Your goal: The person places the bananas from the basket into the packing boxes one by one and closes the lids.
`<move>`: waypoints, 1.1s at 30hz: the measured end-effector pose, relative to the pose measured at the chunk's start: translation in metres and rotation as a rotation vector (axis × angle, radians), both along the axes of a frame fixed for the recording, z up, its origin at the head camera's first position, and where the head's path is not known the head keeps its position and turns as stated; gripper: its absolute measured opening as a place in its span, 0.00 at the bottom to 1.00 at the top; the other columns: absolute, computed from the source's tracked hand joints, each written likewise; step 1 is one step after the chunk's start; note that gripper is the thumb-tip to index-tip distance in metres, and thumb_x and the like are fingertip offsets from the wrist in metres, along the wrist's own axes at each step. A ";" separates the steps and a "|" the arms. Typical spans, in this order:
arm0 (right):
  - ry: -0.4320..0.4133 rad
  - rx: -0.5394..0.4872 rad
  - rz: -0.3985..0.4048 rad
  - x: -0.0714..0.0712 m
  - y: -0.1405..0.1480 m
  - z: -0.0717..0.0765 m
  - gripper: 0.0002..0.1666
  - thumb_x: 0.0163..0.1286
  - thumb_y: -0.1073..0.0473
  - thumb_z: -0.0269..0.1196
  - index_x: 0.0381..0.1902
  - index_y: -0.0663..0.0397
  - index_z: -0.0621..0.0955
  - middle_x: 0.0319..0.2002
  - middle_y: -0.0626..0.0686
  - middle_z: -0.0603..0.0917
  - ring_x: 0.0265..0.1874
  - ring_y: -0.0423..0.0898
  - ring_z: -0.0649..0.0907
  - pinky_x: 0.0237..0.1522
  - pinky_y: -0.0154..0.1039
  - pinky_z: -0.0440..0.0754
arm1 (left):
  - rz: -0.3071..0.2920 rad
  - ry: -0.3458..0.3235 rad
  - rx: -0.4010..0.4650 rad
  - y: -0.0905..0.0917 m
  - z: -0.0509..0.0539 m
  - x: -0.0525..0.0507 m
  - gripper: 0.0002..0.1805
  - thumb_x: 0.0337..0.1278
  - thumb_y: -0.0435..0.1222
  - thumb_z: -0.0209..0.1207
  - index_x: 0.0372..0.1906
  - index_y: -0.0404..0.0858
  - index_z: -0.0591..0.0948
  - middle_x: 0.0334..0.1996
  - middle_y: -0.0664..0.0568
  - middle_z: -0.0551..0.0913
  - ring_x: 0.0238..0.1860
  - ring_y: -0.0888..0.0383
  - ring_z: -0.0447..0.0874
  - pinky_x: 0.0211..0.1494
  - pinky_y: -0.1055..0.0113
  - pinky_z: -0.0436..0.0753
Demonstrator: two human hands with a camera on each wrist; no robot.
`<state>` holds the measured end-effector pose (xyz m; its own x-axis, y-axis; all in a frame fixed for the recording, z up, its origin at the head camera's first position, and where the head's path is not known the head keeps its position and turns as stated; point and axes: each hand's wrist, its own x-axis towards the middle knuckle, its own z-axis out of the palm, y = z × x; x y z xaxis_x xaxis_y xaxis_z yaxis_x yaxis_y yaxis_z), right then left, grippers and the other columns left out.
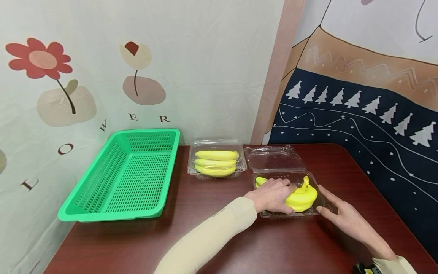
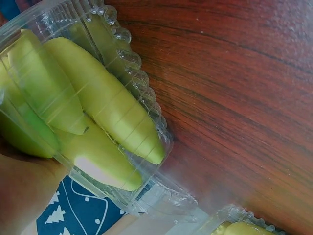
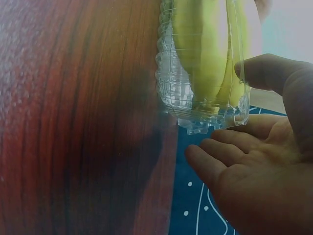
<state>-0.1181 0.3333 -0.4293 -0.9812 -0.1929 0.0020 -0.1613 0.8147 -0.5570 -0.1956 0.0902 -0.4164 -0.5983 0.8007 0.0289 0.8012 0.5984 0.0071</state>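
A clear plastic clamshell box with its lid folded back lies on the table, holding a bunch of bananas. My left hand reaches into the box from the left and grips the bananas, thumb on the near side and fingers across the top. In the left wrist view, several bananas show through the box wall. At the right side of the box is my right hand, with thumb and forefinger near its edge. The right wrist view shows its fingers extended and loose beside the box end.
A second clear box of bananas, lid down, stands at the back near the wall cloth. To the left sits a green perforated basket. Printed cloth hangs behind the dark red wooden table.
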 end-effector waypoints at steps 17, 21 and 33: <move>0.003 -0.017 0.013 -0.001 0.003 0.000 0.45 0.76 0.46 0.64 0.79 0.64 0.62 0.75 0.71 0.66 0.69 0.68 0.71 0.51 0.21 0.73 | -0.046 -0.097 0.044 -0.007 0.003 -0.004 0.41 0.61 0.62 0.65 0.74 0.46 0.75 0.63 0.57 0.79 0.55 0.64 0.77 0.62 0.75 0.74; -0.002 -0.013 0.014 -0.001 0.003 0.000 0.46 0.76 0.45 0.63 0.80 0.63 0.61 0.75 0.70 0.65 0.70 0.68 0.71 0.52 0.25 0.75 | -0.064 -0.141 0.078 -0.010 0.004 -0.005 0.41 0.62 0.62 0.63 0.75 0.46 0.74 0.66 0.58 0.78 0.60 0.64 0.75 0.67 0.75 0.70; 0.015 0.014 0.002 0.001 0.002 0.000 0.45 0.76 0.45 0.64 0.79 0.63 0.62 0.74 0.71 0.67 0.69 0.68 0.72 0.55 0.37 0.81 | 0.015 -0.109 0.323 -0.045 0.005 -0.001 0.35 0.69 0.54 0.60 0.74 0.42 0.74 0.71 0.52 0.74 0.71 0.58 0.70 0.77 0.66 0.64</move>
